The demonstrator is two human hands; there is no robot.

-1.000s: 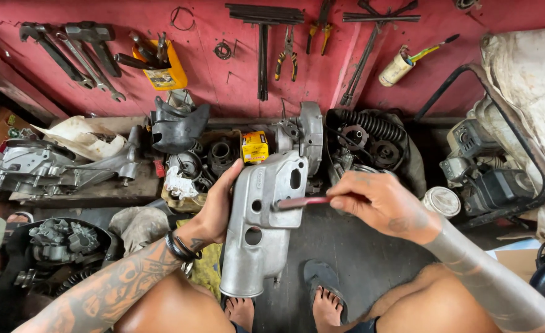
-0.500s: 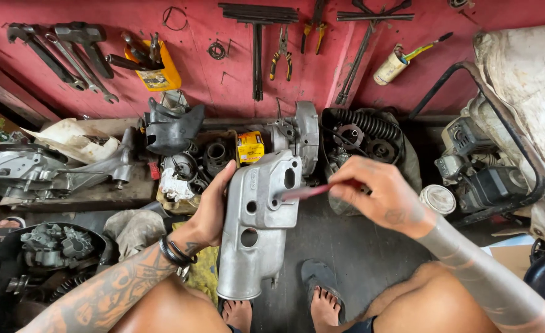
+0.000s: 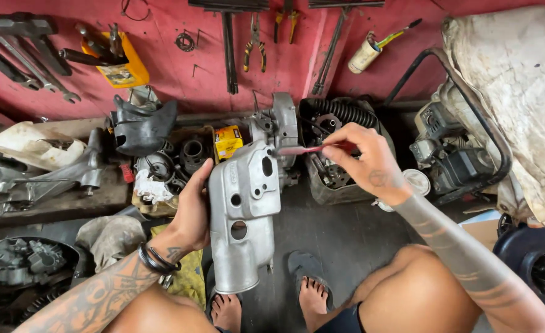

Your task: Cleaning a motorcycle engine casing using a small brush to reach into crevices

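Red tool wall (image 3: 180,80) behind | left hand (image 3: 193,213) grips upright grey engine cover (image 3: 243,216) | right hand (image 3: 366,161) pinches red-handled tool (image 3: 306,149), tip on cover's top

A small yellow box (image 3: 227,141) with a dark label patch stands on the floor among engine parts, close to the red wall. On the wall, a flat yellow package (image 3: 122,68) hangs upper left, with tools stuck in it. A white cylindrical container (image 3: 365,54) hangs further right.
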